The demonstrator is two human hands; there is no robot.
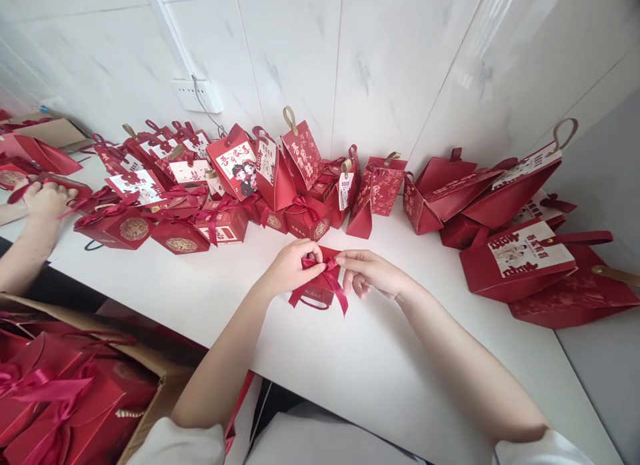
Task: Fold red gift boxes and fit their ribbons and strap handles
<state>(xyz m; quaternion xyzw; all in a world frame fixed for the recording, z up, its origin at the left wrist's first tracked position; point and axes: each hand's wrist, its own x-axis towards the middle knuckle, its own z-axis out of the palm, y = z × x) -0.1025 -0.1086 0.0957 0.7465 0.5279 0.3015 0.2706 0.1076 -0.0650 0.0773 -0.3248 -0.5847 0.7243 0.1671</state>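
Your red gift box [319,293], at six o'clock of centre, looks light, crushable; steady its edges. Your left hand [294,268] pinches slick-looking satin ribbon [331,267] at nine o'clock, right hand [367,271] at three.

Reaches both forearms [225,358] over the near edge of the table [370,385].
Pinches with thumb and forefinger of left hand [291,268] and right hand [371,271] close together, bending the right's other fingers loosely.
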